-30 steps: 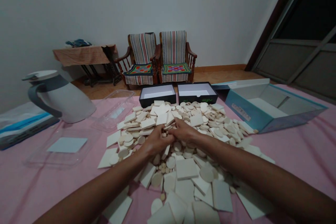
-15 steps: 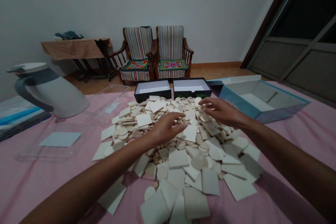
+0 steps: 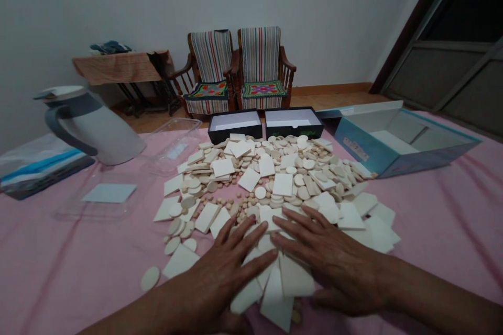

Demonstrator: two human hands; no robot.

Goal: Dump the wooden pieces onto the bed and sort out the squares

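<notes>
A wide heap of pale wooden pieces (image 3: 275, 178), squares and discs of different sizes, covers the pink cloth (image 3: 440, 220) in front of me. My left hand (image 3: 220, 272) lies flat with fingers spread on the near edge of the heap. Beside it my right hand (image 3: 334, 261) also rests flat and open on the square pieces. Neither hand holds anything. Two black boxes with white insides, one (image 3: 234, 126) left and one (image 3: 294, 121) right, stand just behind the heap.
A white jug (image 3: 94, 125) with a grey handle stands at the left, beside clear plastic trays (image 3: 106, 199). A large blue and white box (image 3: 401, 141) lies open at the right. Two striped armchairs (image 3: 239, 68) and a side table are by the far wall.
Both hands have drawn back from the middle and far side of the heap to its near edge and now lie flat. The heap looks more spread out.
</notes>
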